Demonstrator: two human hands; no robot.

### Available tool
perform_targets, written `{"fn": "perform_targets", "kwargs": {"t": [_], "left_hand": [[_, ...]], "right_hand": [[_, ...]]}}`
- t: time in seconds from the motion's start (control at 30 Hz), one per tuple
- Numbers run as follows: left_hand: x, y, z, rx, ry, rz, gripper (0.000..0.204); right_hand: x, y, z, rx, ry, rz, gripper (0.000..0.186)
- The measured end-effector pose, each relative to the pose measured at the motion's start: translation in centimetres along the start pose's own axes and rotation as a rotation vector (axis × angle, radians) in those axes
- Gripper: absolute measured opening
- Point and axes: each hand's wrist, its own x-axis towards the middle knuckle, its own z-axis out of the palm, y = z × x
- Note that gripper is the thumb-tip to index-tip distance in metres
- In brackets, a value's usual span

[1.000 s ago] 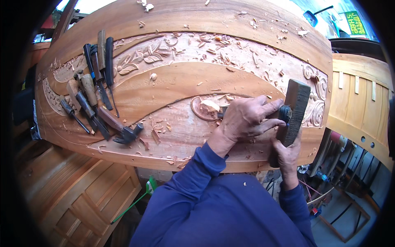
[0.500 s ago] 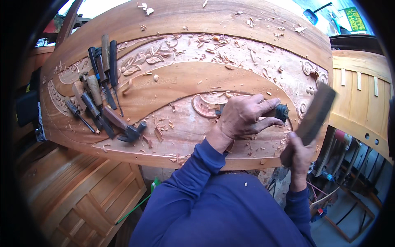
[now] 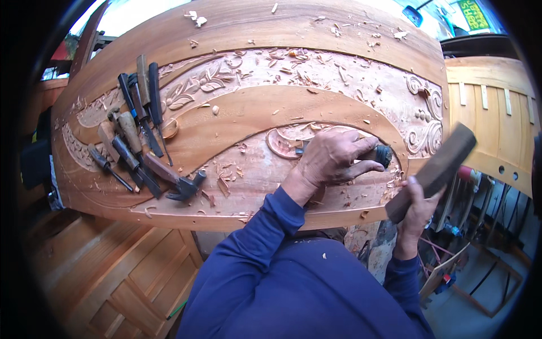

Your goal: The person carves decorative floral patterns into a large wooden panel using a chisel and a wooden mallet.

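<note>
Chisel sits over carved wooden panel, left hand with grip wrapped round it, right hand with grip clasping wooden block mallet, apart from chisel.

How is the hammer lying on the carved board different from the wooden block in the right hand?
The hammer has a dark claw head on a handle; the wooden block is one chunky bar. The hammer lies on the carved board; the wooden block is held tilted in the right hand. Both have some brown.
</note>
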Motion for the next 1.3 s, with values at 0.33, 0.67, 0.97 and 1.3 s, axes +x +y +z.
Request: {"fn": "perform_targets", "kwargs": {"t": [0.33, 0.67, 0.97, 1.3], "left_hand": [[-0.4, -0.2, -0.9, -0.009, -0.121, -0.007, 0.049], [-1.0, -0.3, -1.3, -0.059, -0.172, 0.046, 0.043], [-1.0, -0.3, -1.3, -0.004, -0.187, 0.05, 0.05], [-1.5, -1.9, -2.9, 0.022, -0.078, 0.062, 0.045]], "right_hand": [[-3.0, 2.0, -0.2, -0.109, -0.033, 0.074, 0.063], [-6.1, 3.3, 0.3, -0.216, -0.025, -0.065, 0.08], [-8.3, 4.0, 1.5, -0.275, -0.198, -0.047, 0.08], [-10.1, 3.2, 4.6, -0.117, -0.239, -0.018, 0.089]]}}
